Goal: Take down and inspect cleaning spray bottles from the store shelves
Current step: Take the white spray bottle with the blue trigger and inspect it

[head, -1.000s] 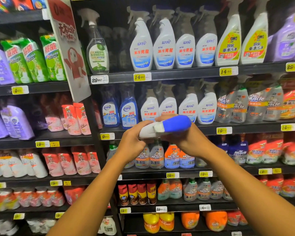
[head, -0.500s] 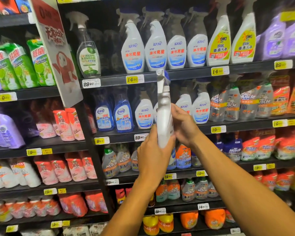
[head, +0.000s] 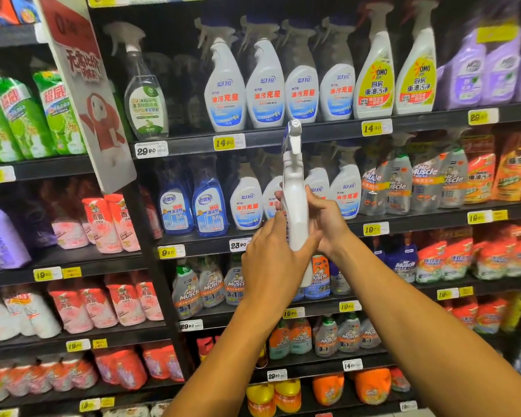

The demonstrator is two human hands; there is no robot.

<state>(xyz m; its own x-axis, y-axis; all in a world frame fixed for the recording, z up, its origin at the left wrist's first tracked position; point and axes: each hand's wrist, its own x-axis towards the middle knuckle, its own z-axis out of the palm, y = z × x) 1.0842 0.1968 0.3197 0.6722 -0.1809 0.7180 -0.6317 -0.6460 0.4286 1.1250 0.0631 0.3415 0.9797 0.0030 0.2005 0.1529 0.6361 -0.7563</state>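
— Left hand (head: 272, 260) wraps the lower body of the white spray bottle (head: 295, 212), doesn't it?

— Yes, fingers curled round it from the near left; the right hand (head: 325, 219) grips the far right side, slightly higher.

— And its long axis?

— Upright, trigger head on top, held in front of the middle shelf (head: 418, 219).

— Material?

— Smooth, glossy plastic, waisted at the neck. Its label seems turned away; the blur makes that uncertain.
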